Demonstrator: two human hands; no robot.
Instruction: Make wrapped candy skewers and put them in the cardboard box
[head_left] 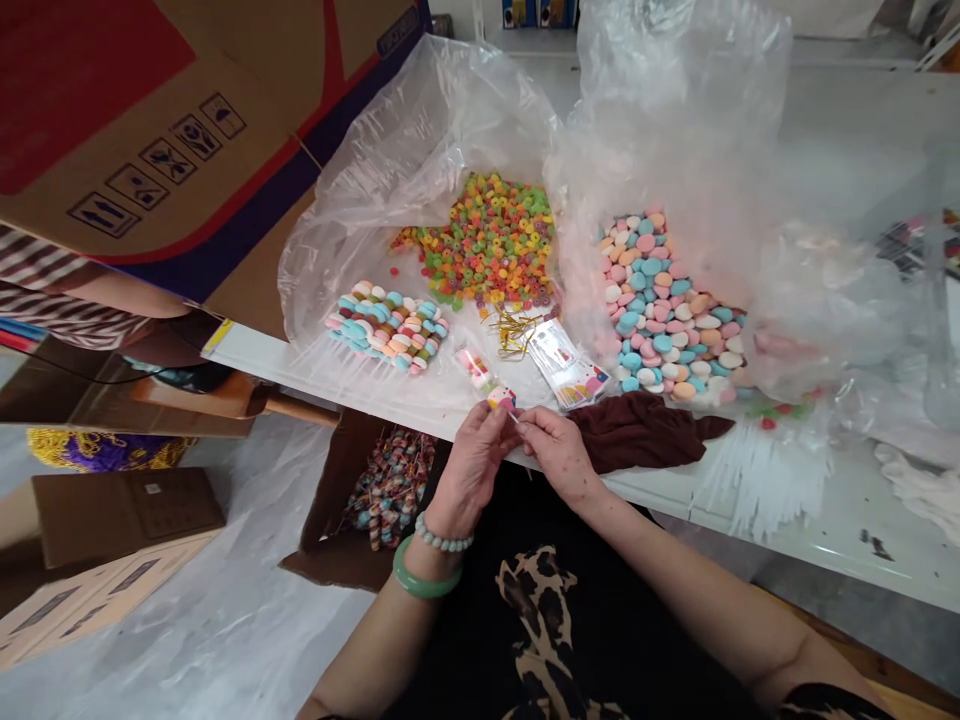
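Seen from the head camera, a worker at a white table [885,555] pinches a small printed packet [502,398] at the table's near edge; the left hand [476,455], wearing a green bangle [426,570] and a beaded bracelet [444,536], grips it between thumb and fingers; the right hand [559,450] has thumb and forefinger drawn tight at the packet's near end, the exact hold being too small to tell.

Clockwise from the hands, gold ties [514,332] lie at twelve o'clock, with a heap of ring candies [495,240] on clear plastic beyond; flat printed sleeves [564,362] sit between one and two; pastel candies [664,310] spread at two; a dark brown cloth [645,430] lies crumpled at three, white sticks [765,480] farther out; an open carton [319,545] holding candy skewers [394,475] stands between eight and nine, below table level; more skewered candies [390,325] rest in rows at ten.
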